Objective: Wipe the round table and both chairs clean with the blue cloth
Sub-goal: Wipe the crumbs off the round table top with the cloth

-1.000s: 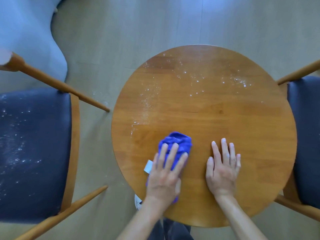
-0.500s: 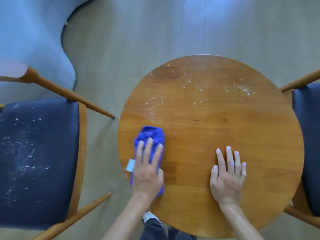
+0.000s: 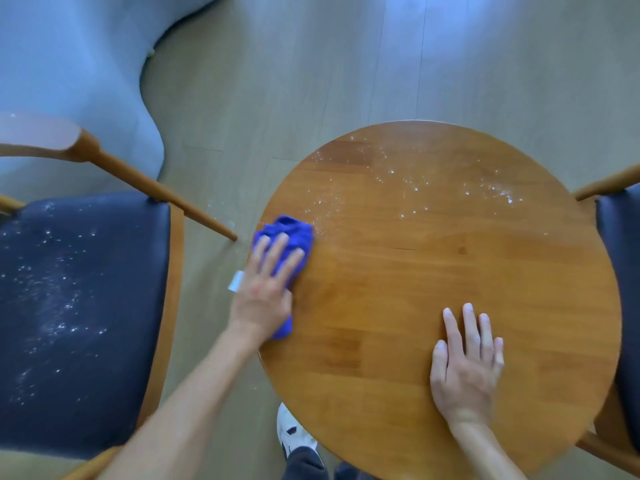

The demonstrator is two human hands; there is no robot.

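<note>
My left hand (image 3: pixel 263 299) presses the blue cloth (image 3: pixel 284 237) flat, fingers straight, at the round table's (image 3: pixel 450 271) left edge. My right hand (image 3: pixel 465 365) rests flat and empty on the near right of the top. Risk: a stroke outward here would push the white crumbs (image 3: pixel 408 188) off onto the pale plank floor (image 3: pixel 311 81). Crumbs remain across the far half. The left chair seat (image 3: pixel 83 306) is speckled and unwiped; the right chair (image 3: pixel 623 271) is only partly visible.

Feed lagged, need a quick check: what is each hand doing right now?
Left hand: open, straight fingers pressing the blue cloth onto the round table.
Right hand: open, flat on the table, holding nothing.
</note>
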